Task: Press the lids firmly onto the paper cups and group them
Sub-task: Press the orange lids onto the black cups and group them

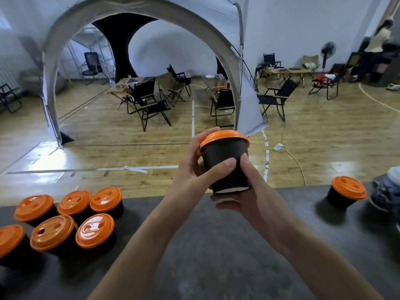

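I hold a black paper cup with an orange lid in the air above the far edge of the dark table. My left hand wraps its left side, fingers on the lid's rim and thumb across the front. My right hand supports the cup from below and the right. Several black cups with orange lids stand grouped at the table's left. One more lidded cup stands alone at the far right.
A bundle of blue cloth lies at the table's right edge beside the lone cup. Beyond the table is a wooden floor with a white tent, folding chairs and a power strip.
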Available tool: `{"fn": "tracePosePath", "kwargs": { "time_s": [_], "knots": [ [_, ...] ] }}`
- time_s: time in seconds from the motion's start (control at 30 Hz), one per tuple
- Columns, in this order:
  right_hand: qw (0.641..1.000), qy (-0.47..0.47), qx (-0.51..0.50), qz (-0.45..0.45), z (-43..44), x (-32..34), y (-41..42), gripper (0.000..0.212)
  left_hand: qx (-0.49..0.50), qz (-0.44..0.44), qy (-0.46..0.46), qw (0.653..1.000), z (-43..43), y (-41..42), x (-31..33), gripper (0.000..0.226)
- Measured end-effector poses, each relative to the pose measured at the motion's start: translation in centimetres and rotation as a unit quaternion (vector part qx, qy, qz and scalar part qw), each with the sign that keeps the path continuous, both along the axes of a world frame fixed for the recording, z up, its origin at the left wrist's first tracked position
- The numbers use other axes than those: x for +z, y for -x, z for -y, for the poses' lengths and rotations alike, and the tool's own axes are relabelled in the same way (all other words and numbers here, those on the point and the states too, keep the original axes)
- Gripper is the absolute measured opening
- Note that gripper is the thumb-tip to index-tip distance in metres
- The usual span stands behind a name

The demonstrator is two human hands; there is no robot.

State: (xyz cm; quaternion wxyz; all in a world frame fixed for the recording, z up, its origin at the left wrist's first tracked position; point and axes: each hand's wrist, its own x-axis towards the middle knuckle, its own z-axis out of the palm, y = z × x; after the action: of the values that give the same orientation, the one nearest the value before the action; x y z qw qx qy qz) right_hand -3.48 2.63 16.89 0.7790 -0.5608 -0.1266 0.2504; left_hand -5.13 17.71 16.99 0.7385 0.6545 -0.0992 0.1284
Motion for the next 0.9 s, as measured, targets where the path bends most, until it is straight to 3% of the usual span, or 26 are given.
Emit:
{"fn": "tracePosePath", "kwargs": {
  "time_s": [0.17,0.3,0.43,0.53,0.7,0.8,0.9],
  "knots": [
    [1.0,0.013,-0.012,-0.009,1.4,0.1,-0.6,0.067,-0.017,0.052,-0.13,0.99,0.5,-0.5,0.3,0.093],
    [0.997,0.06,-0.038,0.023,2.9,0.8,-1.1,0.066,-0.008,0.09,-0.173,0.981,1.8,-1.8,0.6,0.091],
    [0.998,0.056,-0.029,0.021,4.5,1.5,-1.8,0.068,-0.015,0.084,-0.152,0.985,2.9,-2.2,1.0,0.083],
    [0.999,-0.016,0.023,-0.027,5.1,2.1,-2.1,0.068,-0.052,0.044,-0.084,0.994,3.4,-2.3,2.1,0.074],
    [0.994,-0.082,0.067,-0.018,5.8,3.8,-2.0,0.067,0.001,0.017,-0.038,0.999,5.0,-2.5,3.8,0.054],
    [0.995,-0.09,0.049,0.007,5.8,5.0,-2.0,0.064,0.002,0.02,-0.023,1.0,5.3,-2.7,5.3,0.055],
    [0.987,-0.139,0.077,-0.034,5.8,6.2,-1.9,0.067,-0.058,-0.005,0.034,0.998,5.4,-2.3,7.0,0.066]
  ]
}}
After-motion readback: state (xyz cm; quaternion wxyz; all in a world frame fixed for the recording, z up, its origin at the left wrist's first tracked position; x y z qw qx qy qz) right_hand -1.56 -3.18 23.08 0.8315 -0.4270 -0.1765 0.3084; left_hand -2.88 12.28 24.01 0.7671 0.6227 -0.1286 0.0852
